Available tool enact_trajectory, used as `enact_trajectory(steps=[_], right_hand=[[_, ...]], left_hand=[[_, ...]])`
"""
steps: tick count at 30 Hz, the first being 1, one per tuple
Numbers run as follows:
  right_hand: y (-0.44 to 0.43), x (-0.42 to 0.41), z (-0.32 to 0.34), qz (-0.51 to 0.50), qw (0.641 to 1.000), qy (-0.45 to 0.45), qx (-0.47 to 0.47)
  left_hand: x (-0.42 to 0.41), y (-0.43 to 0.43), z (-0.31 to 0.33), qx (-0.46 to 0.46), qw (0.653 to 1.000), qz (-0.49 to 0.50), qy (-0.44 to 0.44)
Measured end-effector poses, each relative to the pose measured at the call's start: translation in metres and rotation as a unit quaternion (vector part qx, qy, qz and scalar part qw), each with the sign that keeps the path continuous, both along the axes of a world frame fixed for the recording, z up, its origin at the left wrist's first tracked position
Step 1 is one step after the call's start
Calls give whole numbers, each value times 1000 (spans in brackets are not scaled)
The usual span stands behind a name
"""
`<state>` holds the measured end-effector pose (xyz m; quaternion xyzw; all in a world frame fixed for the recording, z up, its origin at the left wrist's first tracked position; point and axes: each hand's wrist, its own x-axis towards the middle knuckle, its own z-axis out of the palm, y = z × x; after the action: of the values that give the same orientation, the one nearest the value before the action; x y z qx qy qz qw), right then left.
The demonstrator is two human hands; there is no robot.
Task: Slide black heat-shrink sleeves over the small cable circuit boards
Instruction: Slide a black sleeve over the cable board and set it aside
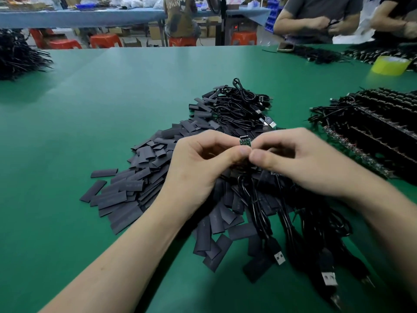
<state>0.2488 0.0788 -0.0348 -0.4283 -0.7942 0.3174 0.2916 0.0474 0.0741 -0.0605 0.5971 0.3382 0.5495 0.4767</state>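
Note:
A small green circuit board (245, 141) sticks up between my two hands above the middle of the table. My left hand (203, 161) and my right hand (297, 159) both pinch at it with thumb and fingers, thumbs touching. What lies below the board between the fingers is hidden, so a sleeve there cannot be made out. A wide pile of flat black heat-shrink sleeves (135, 186) spreads under and left of my hands. Black USB cables (277, 222) trail from under my hands toward the near edge.
A bundle of coiled black cables (243, 105) lies beyond the sleeves. Rows of stacked cable boards (379, 127) fill the right side. A yellow tape roll (389, 65) sits far right, a black cable heap (18, 55) far left. Other people work across the green table (90, 109).

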Motion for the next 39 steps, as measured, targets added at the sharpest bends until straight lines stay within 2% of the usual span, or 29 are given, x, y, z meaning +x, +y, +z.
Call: enact_trajectory(steps=[3, 6, 8, 10, 13, 15, 17, 20, 25, 29, 32, 35, 37, 39], right_hand=[[-3, -11, -8, 33, 997, 59, -40], [-3, -12, -11, 32, 986, 145, -71], [-1, -11, -10, 5, 966, 239, -92], [0, -8, -8, -41, 936, 330, -112], [3, -3, -6, -91, 900, 402, -139], [4, 0, -5, -102, 895, 408, -149], [3, 0, -5, -108, 909, 378, -140], [0, -3, -6, -110, 942, 299, -105], [-1, -7, -10, -114, 972, 195, -61], [2, -8, -15, -107, 979, 168, -47], [2, -6, -16, -72, 979, 183, -59], [0, -5, -14, -52, 974, 202, -83], [-1, -5, -13, -41, 971, 210, -102], [-3, -7, -14, -30, 973, 200, -109]], left_hand=[[-1, 2, 0, -3, 999, 40, 36], [-5, 0, 3, 17, 993, 5, 113], [-10, -1, 4, 48, 974, -33, 220], [-13, -6, 7, 56, 953, -97, 283], [-8, -15, 10, 97, 906, -170, 375], [-1, -22, 10, 111, 866, -198, 445], [3, -28, 10, 114, 829, -216, 504], [5, -28, 11, 149, 802, -203, 541], [2, -23, 13, 121, 815, -209, 527], [1, -22, 10, 79, 853, -237, 459], [-2, -18, 10, 41, 909, -227, 347], [-5, -11, 9, -21, 972, -143, 186], [-6, -6, 6, -61, 989, -81, 104], [-5, -3, 1, -56, 993, -42, 97]])
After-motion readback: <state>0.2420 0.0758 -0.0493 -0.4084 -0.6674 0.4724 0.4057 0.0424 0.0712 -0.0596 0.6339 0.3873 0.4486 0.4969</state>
